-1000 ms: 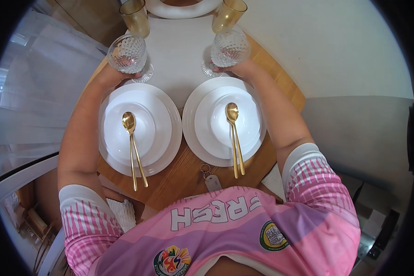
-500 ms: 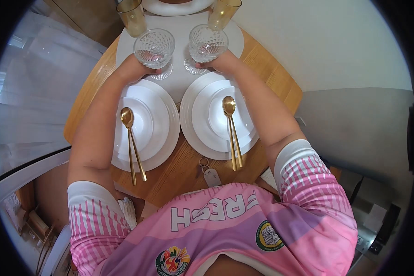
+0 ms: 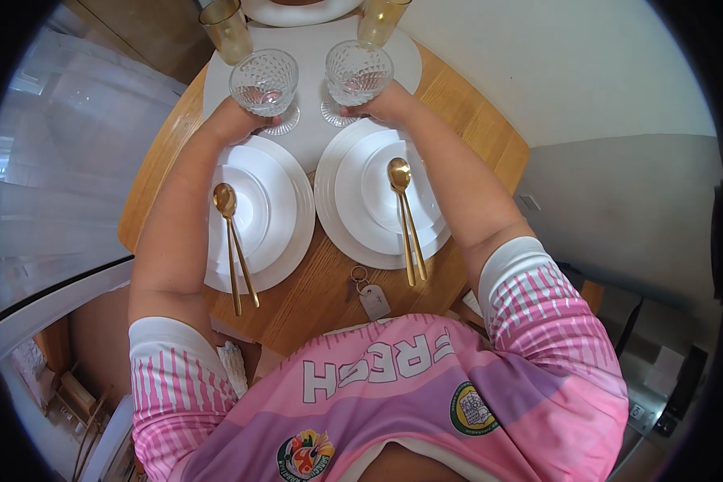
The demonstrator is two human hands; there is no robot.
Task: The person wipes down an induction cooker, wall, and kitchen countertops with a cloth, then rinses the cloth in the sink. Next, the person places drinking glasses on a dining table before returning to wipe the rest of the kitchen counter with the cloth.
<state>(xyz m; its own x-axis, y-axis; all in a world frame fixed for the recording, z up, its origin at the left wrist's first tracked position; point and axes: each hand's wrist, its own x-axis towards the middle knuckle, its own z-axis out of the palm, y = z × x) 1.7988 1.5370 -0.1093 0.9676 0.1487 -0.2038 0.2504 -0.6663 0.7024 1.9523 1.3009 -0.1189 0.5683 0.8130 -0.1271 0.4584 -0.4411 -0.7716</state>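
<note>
My left hand is closed around the lower part of a clear, diamond-patterned glass goblet. A matching goblet is gripped by my right hand. Both goblets are upright, their feet on or close to the pale mat; contact cannot be made out. Part of my fingers is hidden behind the glass. Nearer me are two stacks of white plates, the left stack and the right stack, each topped by a bowl. Gold spoons lie across them, each beside a second gold handle.
Two amber tumblers stand behind the goblets, beside a white ring-shaped object. A key ring with a white tag lies at the near edge of the wooden table. A wall runs along the right.
The view has shifted slightly. Both hands stay on the goblets, which keep nearly the same places on the mat.
</note>
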